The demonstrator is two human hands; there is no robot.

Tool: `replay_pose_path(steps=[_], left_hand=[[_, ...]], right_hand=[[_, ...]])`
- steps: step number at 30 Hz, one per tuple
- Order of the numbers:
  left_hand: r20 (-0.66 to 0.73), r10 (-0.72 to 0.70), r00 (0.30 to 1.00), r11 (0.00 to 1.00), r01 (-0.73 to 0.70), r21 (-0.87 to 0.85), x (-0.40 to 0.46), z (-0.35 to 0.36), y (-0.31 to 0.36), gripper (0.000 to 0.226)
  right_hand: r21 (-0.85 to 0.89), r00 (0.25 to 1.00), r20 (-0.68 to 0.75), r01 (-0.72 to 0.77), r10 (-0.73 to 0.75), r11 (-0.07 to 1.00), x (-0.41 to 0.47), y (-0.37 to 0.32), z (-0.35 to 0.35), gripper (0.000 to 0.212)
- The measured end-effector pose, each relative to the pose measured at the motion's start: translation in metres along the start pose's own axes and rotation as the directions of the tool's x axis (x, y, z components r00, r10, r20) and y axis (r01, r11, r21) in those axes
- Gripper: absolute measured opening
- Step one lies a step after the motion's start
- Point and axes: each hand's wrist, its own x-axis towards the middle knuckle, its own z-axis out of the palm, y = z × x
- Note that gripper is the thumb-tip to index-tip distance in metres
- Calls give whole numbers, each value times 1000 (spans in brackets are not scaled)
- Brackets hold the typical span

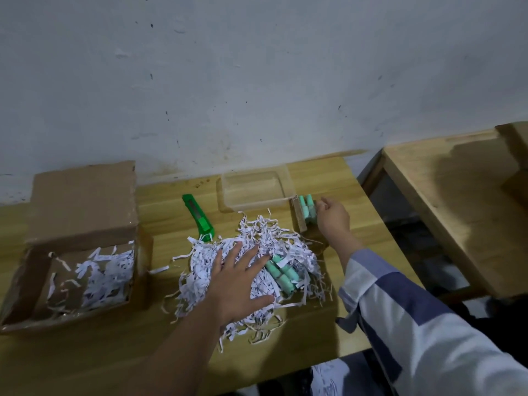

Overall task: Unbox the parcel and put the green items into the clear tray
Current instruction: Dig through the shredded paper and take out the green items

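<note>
Sorting stage: my left hand lies spread on the shredded paper, my right hand pinches green items; next, into the clear tray.

I see mint-green plastic tubes in white shredded paper, a bright green utility knife, and my blue-and-white checked sleeve.

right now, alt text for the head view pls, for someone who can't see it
A person's left hand presses flat on shredded paper holding green tubes, while the right hand touches more green tubes beside an empty clear tray.
</note>
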Motion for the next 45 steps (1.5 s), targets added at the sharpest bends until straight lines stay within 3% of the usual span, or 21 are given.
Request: replay_pose_path(steps=[4, 9, 11, 13, 19, 25, 30, 34, 37, 39, 42, 45], left_hand=[[4, -6, 1000, 1000, 6, 6, 0, 0, 1, 87], [27, -17, 999, 1000, 17, 1, 0, -3, 4, 92], [34, -20, 999, 1000, 21, -15, 0, -4, 4, 95], [37, -29, 999, 999, 30, -23, 1, -5, 6, 95], [27, -49, 998, 998, 51, -37, 4, -5, 9, 88], [26, -47, 999, 997, 48, -53, 3, -1, 9, 87], [35, -65, 997, 991, 68, -119, 2, -9, 12, 93], [-217, -97, 971, 942, 19, -336, -1, -25, 23, 89], [-319, -115, 941, 917, -23, -398, 3, -42, 38, 90], [-325, -155, 933, 843, -46, -536, 9, -52, 48, 73], [-338, -169, 926, 781, -83, -619, 16, -60, 53, 26], [-337, -172, 926, 786, -77, -613, 19, -59, 51, 18]], right_hand=[[-70, 963, 1, 268, -269, 961, -39, -16, -7, 25], [-96, 822, 299, 532, -485, 841, -115, -23, 2, 18], [-195, 775, 331, 614, -538, 764, -132, -17, 4, 19], [-303, 774, 346, 627, -530, 718, -137, -8, 3, 19], [-497, 833, 398, 547, -383, 674, -135, 6, 3, 48], [-443, 900, 384, 374, -205, 815, -129, 6, 3, 47], [-119, 902, 406, 212, -147, 970, -118, -6, -22, 57], [301, 865, 471, 26, -172, 953, -111, -20, -41, 49], [359, 852, 479, 30, -211, 933, -108, -26, -49, 34], [361, 823, 515, 46, -240, 931, -108, -28, -51, 30], [429, 839, 493, -5, -230, 903, -103, -28, -54, 30], [485, 879, 450, -95, -155, 869, -89, -27, -63, 41]])
